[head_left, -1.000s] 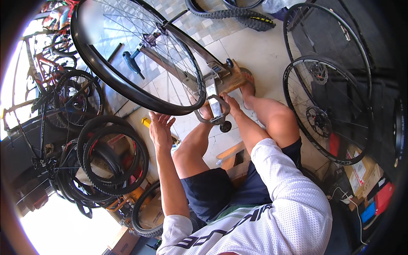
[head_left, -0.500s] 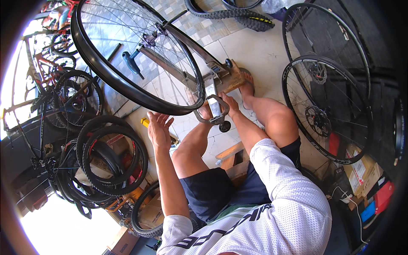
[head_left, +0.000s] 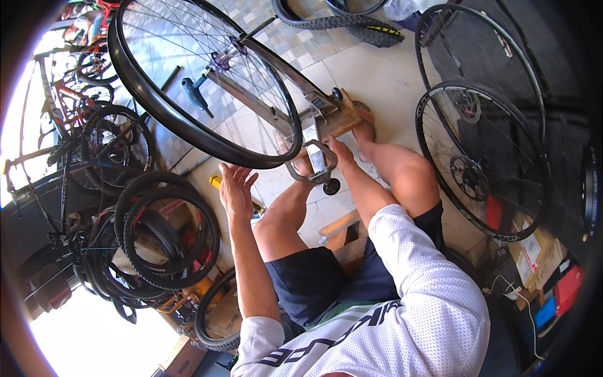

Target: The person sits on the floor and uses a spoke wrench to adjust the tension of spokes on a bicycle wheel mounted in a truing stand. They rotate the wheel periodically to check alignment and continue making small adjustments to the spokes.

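A bicycle wheel (head_left: 164, 134) with a wide black rim and thin spokes is mounted in a metal truing stand (head_left: 282, 73), which stands on a wooden base (head_left: 347, 119). My left hand (head_left: 237, 193) is beside the rim's near lower edge, palm up, its fingers spread and holding nothing. At the near end of the stand, my right hand (head_left: 341, 154) has its fingers bent against the side of the caliper (head_left: 321, 164); the fingertips are partly hidden. A round black knob (head_left: 331, 186) sits below the caliper. Between my legs the stand's near end juts toward me.
A blue-handled tool (head_left: 195, 94) lies on the floor beyond the rim. Two wheels with disc rotors (head_left: 468, 179) lean at right. Several tyres (head_left: 129, 251) hang at left near parked bicycles (head_left: 69, 94). More tyres (head_left: 352, 28) lie at the far side. A yellow object (head_left: 215, 181) lies by my left hand.
The rim's near edge appears shifted very slightly up and left. Both hands keep almost the same place and pose.
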A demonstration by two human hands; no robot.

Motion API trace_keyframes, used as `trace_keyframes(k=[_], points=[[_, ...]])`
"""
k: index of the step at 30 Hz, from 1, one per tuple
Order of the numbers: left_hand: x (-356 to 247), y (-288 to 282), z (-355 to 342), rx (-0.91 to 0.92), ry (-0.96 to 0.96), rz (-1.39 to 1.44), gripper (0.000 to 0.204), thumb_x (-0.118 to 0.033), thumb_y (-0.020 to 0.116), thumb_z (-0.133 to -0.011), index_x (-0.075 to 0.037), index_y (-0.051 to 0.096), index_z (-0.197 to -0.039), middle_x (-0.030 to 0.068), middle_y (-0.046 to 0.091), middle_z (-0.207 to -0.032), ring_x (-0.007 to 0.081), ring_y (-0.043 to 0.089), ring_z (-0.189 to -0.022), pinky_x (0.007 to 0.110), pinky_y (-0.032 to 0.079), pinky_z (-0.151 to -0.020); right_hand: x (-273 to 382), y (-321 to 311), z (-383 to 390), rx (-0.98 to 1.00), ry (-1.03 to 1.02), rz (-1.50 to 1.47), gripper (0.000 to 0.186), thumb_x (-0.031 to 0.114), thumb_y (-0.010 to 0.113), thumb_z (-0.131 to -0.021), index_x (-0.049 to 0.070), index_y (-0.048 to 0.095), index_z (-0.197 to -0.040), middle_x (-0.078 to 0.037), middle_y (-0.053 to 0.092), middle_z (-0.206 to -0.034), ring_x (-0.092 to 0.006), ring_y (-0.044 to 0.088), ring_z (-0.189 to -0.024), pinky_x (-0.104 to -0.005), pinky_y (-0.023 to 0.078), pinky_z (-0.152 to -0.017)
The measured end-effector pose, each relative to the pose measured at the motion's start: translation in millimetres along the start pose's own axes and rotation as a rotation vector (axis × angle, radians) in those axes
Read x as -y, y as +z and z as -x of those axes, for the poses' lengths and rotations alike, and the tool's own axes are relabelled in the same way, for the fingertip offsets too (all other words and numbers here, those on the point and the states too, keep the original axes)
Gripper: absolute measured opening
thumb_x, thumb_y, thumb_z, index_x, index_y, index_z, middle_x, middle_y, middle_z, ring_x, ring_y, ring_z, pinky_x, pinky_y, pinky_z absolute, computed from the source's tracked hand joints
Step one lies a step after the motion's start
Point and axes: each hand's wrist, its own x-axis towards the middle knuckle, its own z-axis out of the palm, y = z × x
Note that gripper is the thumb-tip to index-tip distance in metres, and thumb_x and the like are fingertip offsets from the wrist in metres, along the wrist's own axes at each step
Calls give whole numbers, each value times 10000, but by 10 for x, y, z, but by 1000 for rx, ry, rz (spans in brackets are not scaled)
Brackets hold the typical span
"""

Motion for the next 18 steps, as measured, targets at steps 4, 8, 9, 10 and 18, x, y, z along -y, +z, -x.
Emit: trace_keyframes(k=[4,8,9,10,18], points=[[37,78,32,0,-11,-35,465,-465,474,-1012,-22,586,-1098,119,642,-1075,237,629,-1019,405,525,-867,249,-386,-43,-187,181,-100,444,268,681,-786,28,547,-1135,-267,665,-1053,-411,656,-974,-490,536,-828],[124,303,-60,106,-4,-105,523,-387,433,-1029,54,512,-1299,188,566,-1333,280,578,-1209,434,497,-966,739,-1075,-60,-189,188,-743,390,149,631,-800,29,555,-1163,-198,698,-892,-292,682,-715,-411,550,-713],[165,213,-91,109,15,-116,535,-402,427,-1031,55,517,-1294,195,568,-1323,276,576,-1203,428,472,-996,1124,-1238,124,-157,118,-761,345,135,604,-831,24,554,-1154,-167,697,-872,-252,673,-710,-399,543,-700],[221,186,-163,134,32,-128,548,-418,421,-1033,56,523,-1289,202,571,-1312,273,573,-1197,422,447,-1025,1394,-1384,272,-148,50,-784,302,122,577,-862,18,552,-1144,-135,697,-852,-213,663,-705,-387,537,-688],[69,502,-334,264,127,-137,533,-498,481,-1005,17,606,-1069,147,638,-1078,264,587,-1143,417,437,-983,1837,-1813,714,-75,-569,-339,211,116,546,-884,3,565,-1062,-188,688,-912,-331,681,-893,-418,521,-780]])
